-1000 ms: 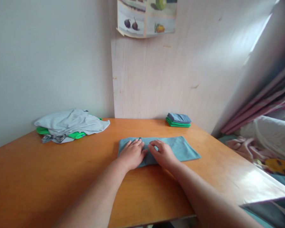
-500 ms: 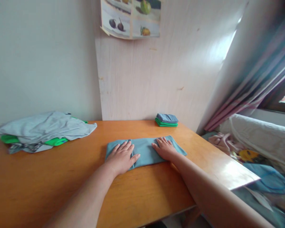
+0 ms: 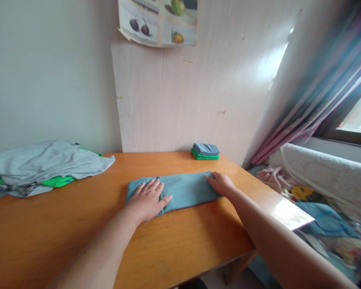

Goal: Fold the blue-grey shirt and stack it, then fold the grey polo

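Observation:
A blue-grey garment [image 3: 186, 189], folded into a long flat strip, lies across the wooden table in front of me. My left hand [image 3: 149, 197] rests flat on its left part, fingers spread, beside a crosswise fold edge. At the other end, my right hand [image 3: 222, 184] has its fingers curled over the garment's right edge and grips it there. The thumb of that hand is hidden from view.
A small stack of folded green and blue-grey cloth [image 3: 205, 151] sits by the back wall. Loose grey and green clothes [image 3: 52, 166] are heaped at the left. The table [image 3: 180, 249] ends at the right, beside a bed or couch with bedding [image 3: 321, 220].
My right hand has slid from lying flat on the garment to its right end, where the fingers now curl round the edge. My left hand stays in place. The view has turned slightly right.

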Available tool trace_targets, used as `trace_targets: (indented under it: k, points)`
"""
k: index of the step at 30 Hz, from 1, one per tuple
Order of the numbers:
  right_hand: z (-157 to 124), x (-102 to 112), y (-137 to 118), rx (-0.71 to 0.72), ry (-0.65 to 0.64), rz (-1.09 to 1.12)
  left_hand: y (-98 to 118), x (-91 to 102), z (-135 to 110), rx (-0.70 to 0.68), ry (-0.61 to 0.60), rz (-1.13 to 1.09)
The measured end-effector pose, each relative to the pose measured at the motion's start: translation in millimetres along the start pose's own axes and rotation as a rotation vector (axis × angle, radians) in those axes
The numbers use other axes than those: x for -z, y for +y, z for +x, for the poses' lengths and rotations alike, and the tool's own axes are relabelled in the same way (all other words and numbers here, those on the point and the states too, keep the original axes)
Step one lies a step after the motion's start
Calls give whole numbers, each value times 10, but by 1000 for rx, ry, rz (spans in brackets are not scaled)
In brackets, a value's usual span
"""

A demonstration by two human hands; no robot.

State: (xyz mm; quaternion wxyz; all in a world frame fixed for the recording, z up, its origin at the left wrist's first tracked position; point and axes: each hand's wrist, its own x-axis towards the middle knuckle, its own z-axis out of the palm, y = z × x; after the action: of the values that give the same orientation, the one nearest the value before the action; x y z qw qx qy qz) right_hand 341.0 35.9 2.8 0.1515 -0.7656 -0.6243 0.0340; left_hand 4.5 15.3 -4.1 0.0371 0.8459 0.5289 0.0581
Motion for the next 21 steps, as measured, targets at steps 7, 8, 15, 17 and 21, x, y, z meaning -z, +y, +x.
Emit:
trace_targets:
  k: [7, 8, 15, 17, 21]
  points:
    - [123, 198, 264, -211, -73, 28, 5, 7, 2, 4, -6, -12]
    - [139, 196, 268, -233, -96, 36, 2, 4, 5, 3, -5, -10]
    - [181, 176, 170, -341, -169, 140, -19, -31, 19, -3, 15, -14]
    - [167, 176, 136, -349, -171, 184, -15, -28, 15, -2, 16, -13]
    - [131, 177, 65, -334, -154, 245, -4, -14, 6, -5, 23, -22]
